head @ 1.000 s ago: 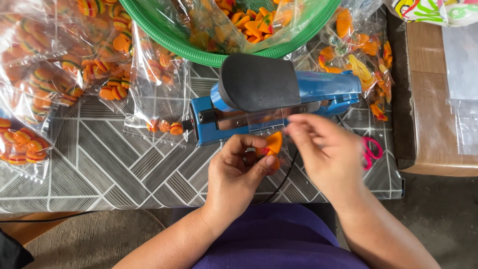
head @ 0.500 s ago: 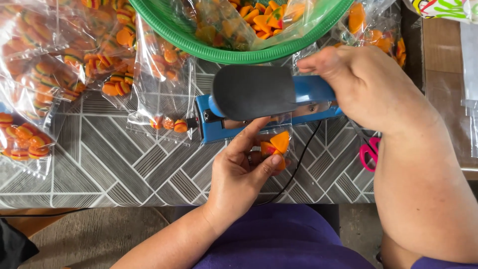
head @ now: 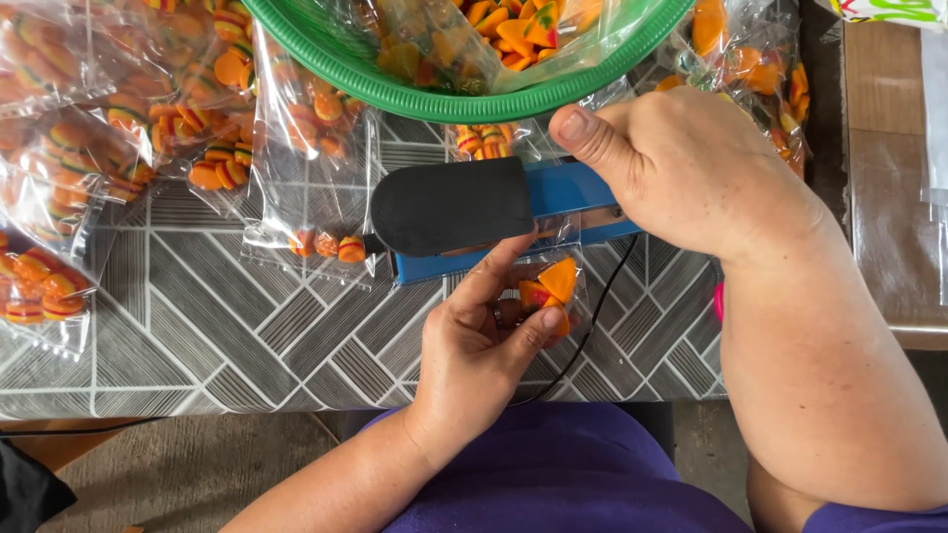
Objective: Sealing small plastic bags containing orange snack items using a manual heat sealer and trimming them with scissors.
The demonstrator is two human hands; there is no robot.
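A blue heat sealer point(head: 583, 188) with a black press handle point(head: 449, 205) lies across the patterned table. My right hand point(head: 681, 163) rests on top of the sealer's arm, thumb over the blue bar, pressing it down. My left hand point(head: 484, 336) holds a small clear bag of orange candies point(head: 548, 291), whose open end is under the sealer's jaw. The left index finger touches the front of the sealer.
A green basket point(head: 474, 99) holding a big bag of orange candies stands behind the sealer. Several sealed candy bags point(head: 197, 128) cover the table's left and back. A black cord point(head: 592, 316) runs off the front edge. A brown box point(head: 889, 148) sits at right.
My right hand left the small bag, rose onto the sealer's arm and now presses it down. The left hand has kept the bag at the jaw.
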